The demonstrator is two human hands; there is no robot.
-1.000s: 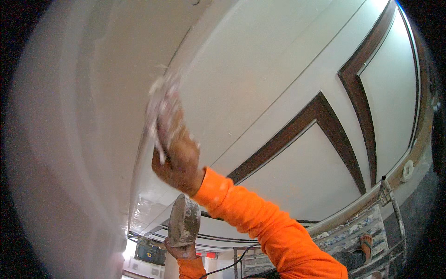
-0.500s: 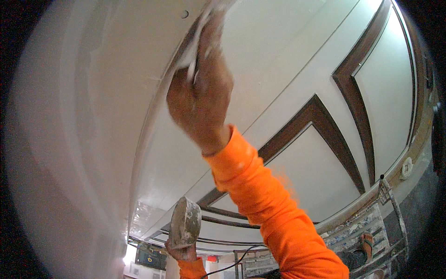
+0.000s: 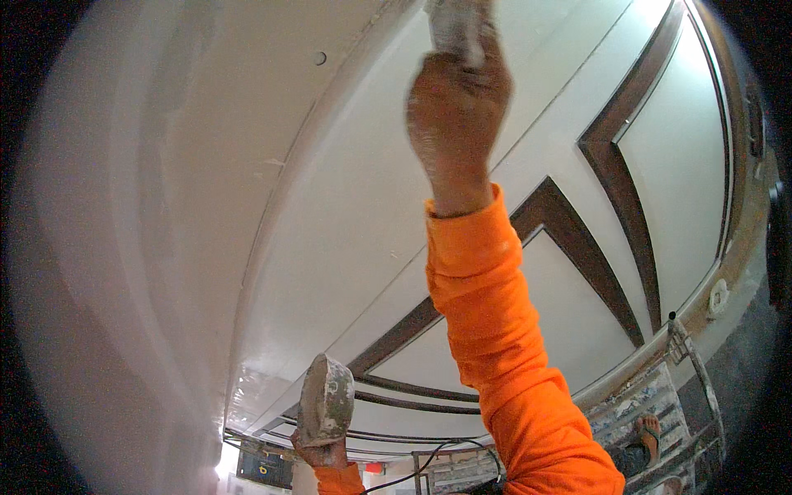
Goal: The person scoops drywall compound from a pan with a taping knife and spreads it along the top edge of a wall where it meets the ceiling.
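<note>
My right hand (image 3: 460,115) is raised high against the white wall panel (image 3: 330,214), its fingers closed round a putty knife (image 3: 455,31). The blade is smeared with white and blurred by motion, and its far end runs out at the top edge. Lower left, my left hand (image 3: 320,450) holds up a putty-crusted bowl (image 3: 327,401), tilted on its side, gripping it from beneath. What lies inside the bowl is turned out of sight. White residue marks my right hand.
Dark brown trim (image 3: 569,223) borders the panels at right. A narrow joint line and a small round hole (image 3: 320,58) mark the pale surface at left. Below right, a splattered scaffold platform (image 3: 652,396) with a metal rail (image 3: 701,371) bears a sandalled foot (image 3: 648,437). A black cable (image 3: 412,473) hangs near my arm.
My right hand with the putty knife has swung right and upward, away from the joint line at left. My left hand and the bowl have barely shifted.
</note>
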